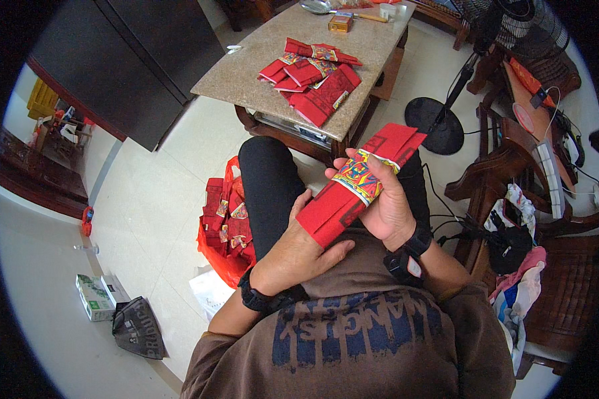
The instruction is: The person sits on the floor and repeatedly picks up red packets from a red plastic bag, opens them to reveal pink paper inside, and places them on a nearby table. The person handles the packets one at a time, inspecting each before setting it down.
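Note:
My right hand grips a long bundle of folded red paper. A colourful printed band wraps the bundle's middle, with my thumb lying along it and my fingertips showing at the far side. Below the bundle's lower end is my left hand, its thumb apart from the fingers. The paper hides part of this hand, so whether it grips anything is not clear. Similar red bundles lie piled on the stone-topped table in front of me. More red paper pieces fill a red plastic bag beside my knee.
A small box and a metal ladle or strainer sit at the table's far end. A pedestal fan's base and cables stand to the right, near a wooden chair. On the left floor are a carton and a dark bag.

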Demonstrator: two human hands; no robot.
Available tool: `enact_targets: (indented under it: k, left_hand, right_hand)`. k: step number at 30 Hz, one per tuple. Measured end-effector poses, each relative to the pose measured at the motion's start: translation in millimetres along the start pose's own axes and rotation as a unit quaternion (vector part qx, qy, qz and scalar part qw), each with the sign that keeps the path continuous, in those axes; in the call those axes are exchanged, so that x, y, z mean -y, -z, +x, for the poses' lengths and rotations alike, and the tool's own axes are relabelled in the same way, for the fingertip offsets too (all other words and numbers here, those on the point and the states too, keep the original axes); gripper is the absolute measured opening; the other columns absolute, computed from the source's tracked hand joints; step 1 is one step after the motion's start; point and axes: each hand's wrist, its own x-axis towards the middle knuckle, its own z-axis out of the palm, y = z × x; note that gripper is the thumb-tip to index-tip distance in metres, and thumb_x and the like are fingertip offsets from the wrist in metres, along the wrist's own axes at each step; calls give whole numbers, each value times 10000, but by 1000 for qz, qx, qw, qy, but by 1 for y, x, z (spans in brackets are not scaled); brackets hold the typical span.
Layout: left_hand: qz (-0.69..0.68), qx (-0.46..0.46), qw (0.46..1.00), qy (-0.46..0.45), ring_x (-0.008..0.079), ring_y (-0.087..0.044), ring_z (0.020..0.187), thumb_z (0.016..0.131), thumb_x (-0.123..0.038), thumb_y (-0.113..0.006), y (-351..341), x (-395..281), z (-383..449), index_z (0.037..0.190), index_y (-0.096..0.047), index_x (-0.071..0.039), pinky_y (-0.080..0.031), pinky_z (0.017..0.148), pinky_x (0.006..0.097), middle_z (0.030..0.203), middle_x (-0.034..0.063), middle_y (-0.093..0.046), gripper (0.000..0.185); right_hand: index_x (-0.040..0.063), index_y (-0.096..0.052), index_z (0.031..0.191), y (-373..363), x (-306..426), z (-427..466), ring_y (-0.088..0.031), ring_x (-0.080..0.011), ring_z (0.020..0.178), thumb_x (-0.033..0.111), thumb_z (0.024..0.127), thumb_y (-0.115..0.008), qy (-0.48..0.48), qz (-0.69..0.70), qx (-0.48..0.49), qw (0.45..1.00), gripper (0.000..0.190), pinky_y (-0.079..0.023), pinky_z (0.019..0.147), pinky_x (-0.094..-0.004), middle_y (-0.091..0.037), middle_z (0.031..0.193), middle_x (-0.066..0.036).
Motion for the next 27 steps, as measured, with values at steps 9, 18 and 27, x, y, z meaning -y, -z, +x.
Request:
enact_targets:
  k: [9, 18, 27]
  left_hand:
    - [-15, -23, 1000, 3, 326, -432, 1272, 811, -269, -719, 2, 1, 1, 1307, -474, -58, -155, 1136, 501, 1281, 174, -515, 591]
    - [-198, -96, 975, 35, 257, -539, 1144, 872, -189, -654, 8, 5, 0, 1142, -615, -35, -277, 1084, 441, 1159, 117, -608, 314]
    - [-378, -248, 866, 212, 145, -539, 1079, 911, -75, -572, 6, 14, -2, 1167, -581, 14, -411, 951, 278, 1148, 69, -582, 271]
  right_hand:
    - [11, -510, 1208, -1, -2, -1, -570, -326, 1117, 327, 898, -612, 8, -27, -12, 1000, 454, -452, 983, -468, -588, 1160, -180]
    - [20, -498, 1219, -3, 3, 0, -572, -320, 1120, 261, 898, -617, 83, -61, -19, 994, 418, -453, 986, -460, -590, 1157, -171]
    - [11, -298, 1376, -15, 17, -6, -516, -172, 1131, 48, 805, -697, 258, -243, -37, 935, 698, -430, 986, -346, -526, 1180, -96]
